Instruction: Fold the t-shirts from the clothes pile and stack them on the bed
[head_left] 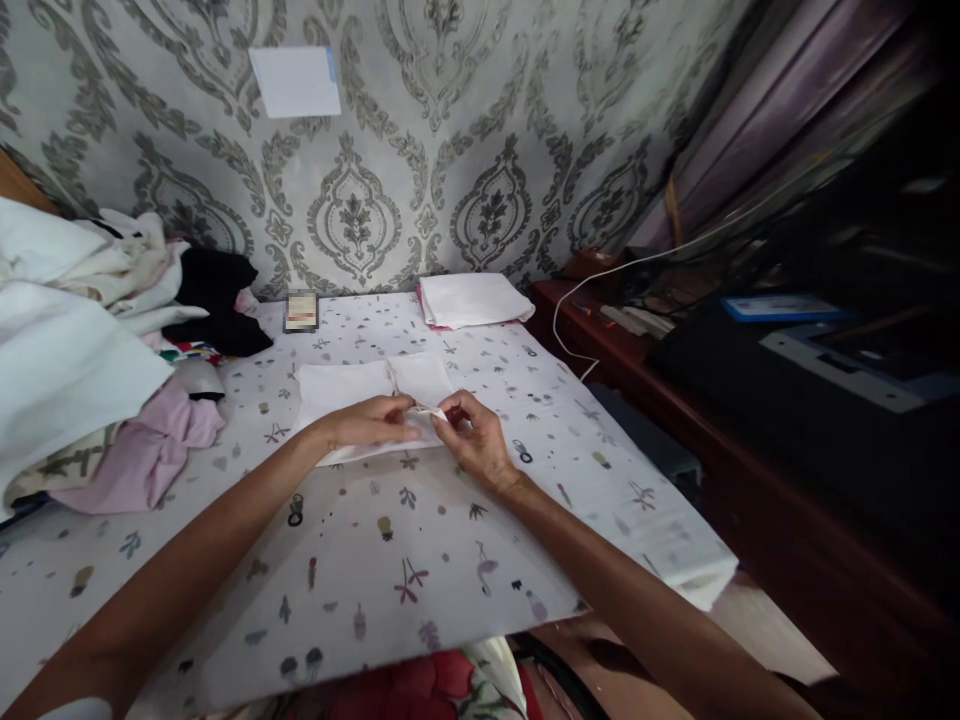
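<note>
A white cloth garment [341,382], partly folded, lies on the patterned sheet in front of me. A thin seam or opening runs down it near its middle. My right hand [480,445] pinches the near right part of the cloth between thumb and fingers. Beside it, my left hand [371,422] has its thumb at the raised edge and its fingers stretched along the fabric, holding it down. The two hands' fingertips are close together. Which kind of garment it is cannot be made out.
A heap of loose clothes [90,300] rises at the left. Near the wall lie a folded white cloth [476,300] and a small box [301,311]. A dark red desk [622,345] with a white cable [559,318] stands at the right, past the bed's edge.
</note>
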